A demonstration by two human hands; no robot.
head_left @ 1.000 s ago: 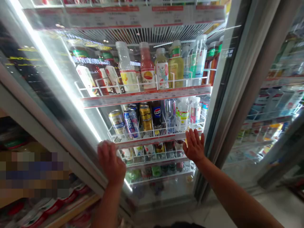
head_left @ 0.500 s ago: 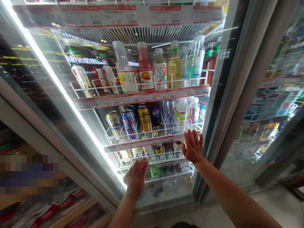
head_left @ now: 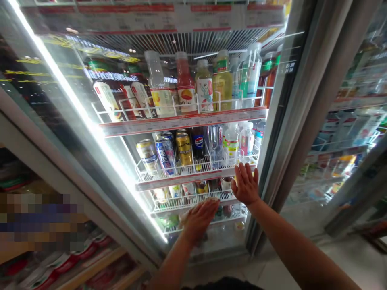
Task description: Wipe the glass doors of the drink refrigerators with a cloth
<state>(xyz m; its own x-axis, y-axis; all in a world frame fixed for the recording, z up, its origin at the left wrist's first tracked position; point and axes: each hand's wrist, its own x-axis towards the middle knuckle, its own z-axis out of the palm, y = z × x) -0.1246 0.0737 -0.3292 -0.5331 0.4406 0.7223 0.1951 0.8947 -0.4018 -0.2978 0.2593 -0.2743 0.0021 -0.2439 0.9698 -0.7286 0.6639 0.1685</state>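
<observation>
I face the glass door of a lit drinks cooler. My right hand lies flat on the glass near its right edge, fingers stretched upward, holding nothing. My left hand presses on the glass lower down, just left of the right hand, with a pale cloth showing under its fingers. Behind the glass, cans stand on the middle wire shelf and bottles on the shelf above.
A grey door frame runs up beside my right hand. A second cooler door stands to the right. At the lower left is an open wooden shelf with red packets. Pale floor tiles lie at the lower right.
My left hand has slid along the glass from the door's left edge rightward and a little down, ending close to the right hand. The right hand has stayed put.
</observation>
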